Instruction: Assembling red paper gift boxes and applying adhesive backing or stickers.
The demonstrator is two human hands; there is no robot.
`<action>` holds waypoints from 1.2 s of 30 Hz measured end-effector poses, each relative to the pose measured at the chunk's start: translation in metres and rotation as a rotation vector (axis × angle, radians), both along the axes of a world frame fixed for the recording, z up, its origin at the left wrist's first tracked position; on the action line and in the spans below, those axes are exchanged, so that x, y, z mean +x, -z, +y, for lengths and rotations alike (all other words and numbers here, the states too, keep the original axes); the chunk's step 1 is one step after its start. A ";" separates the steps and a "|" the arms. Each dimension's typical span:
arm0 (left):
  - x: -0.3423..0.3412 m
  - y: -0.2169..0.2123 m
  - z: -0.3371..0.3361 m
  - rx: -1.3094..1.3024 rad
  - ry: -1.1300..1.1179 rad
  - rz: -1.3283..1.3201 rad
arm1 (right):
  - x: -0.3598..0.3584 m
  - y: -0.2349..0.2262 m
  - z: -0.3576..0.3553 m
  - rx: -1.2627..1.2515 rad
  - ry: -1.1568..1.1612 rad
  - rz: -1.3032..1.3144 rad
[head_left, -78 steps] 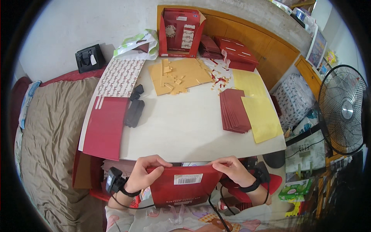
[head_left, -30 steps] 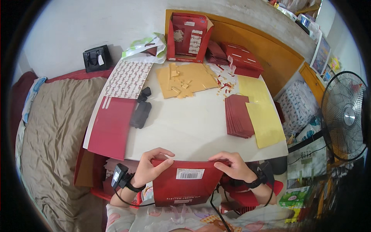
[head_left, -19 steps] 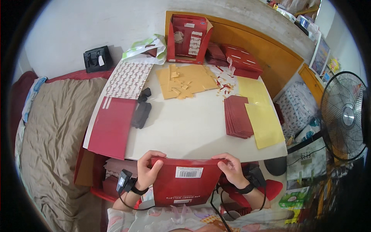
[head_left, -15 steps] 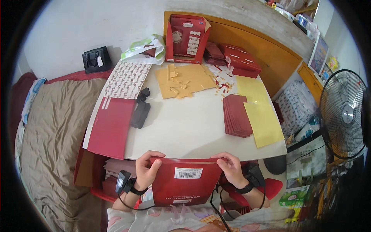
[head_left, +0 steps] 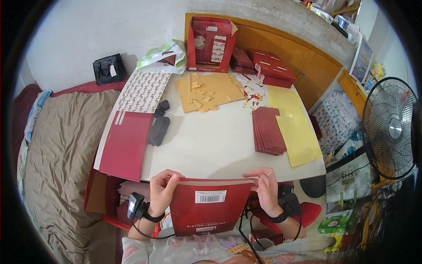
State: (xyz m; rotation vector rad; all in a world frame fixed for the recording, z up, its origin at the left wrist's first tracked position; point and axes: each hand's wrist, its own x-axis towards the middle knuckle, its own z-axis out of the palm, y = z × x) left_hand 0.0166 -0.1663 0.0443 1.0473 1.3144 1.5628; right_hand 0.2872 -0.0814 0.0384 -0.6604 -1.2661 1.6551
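Observation:
A flat red packet point(head_left: 200, 216) with a white barcode label stands upright between my hands at the table's near edge, its print upside down. A pale strip shows along its top edge. My left hand point(head_left: 162, 193) grips the top left corner, thumb in front and fingers behind. At the top right corner, the bent fingers of my right hand point(head_left: 267, 192) pinch the packet's edge, partly hidden behind one another. Both wrists carry black bands with dark devices and cables.
On the white table point(head_left: 198, 149) lie stacked dark red envelopes point(head_left: 268, 132), yellow sheets point(head_left: 299, 141), a red folder point(head_left: 123, 143), a patterned sheet point(head_left: 143, 92), black objects point(head_left: 159, 130) and a tan board point(head_left: 211, 90) with scraps. A red display box point(head_left: 211, 46) stands behind. A fan point(head_left: 391, 127) is at right.
The packet has tilted slightly and shifted a little left at its base. My right hand's fingers have lifted and moved round the corner; my left hand has moved slightly left.

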 end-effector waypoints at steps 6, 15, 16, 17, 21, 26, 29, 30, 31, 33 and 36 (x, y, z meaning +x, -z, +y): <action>0.000 0.009 0.002 0.072 -0.079 0.025 | 0.002 0.022 -0.011 0.301 0.232 -0.178; 0.002 0.015 -0.010 0.107 -0.067 -0.402 | 0.003 0.031 -0.011 0.335 0.287 -0.235; 0.001 0.019 -0.010 0.136 -0.084 -0.394 | 0.004 0.032 -0.011 0.342 0.291 -0.249; 0.001 0.020 -0.011 0.165 -0.101 -0.386 | 0.004 0.032 -0.011 0.349 0.296 -0.264; 0.002 0.027 -0.010 0.242 -0.096 -0.371 | 0.009 0.035 -0.009 0.317 0.261 -0.243; 0.004 0.021 -0.012 0.244 -0.096 -0.404 | 0.009 0.043 -0.006 0.350 0.218 -0.201; 0.000 0.026 -0.012 0.233 -0.078 -0.416 | 0.005 0.037 -0.003 0.400 0.183 -0.226; -0.001 0.030 -0.011 0.221 -0.089 -0.379 | 0.006 0.038 -0.001 0.386 0.173 -0.195; -0.002 0.031 -0.010 0.210 -0.100 -0.342 | 0.007 0.039 0.000 0.371 0.163 -0.163; 0.003 0.020 -0.008 0.224 -0.062 -0.371 | 0.009 0.039 0.003 0.348 0.134 -0.164; 0.004 0.020 -0.006 0.226 -0.014 -0.401 | 0.008 0.034 0.009 0.321 0.080 -0.157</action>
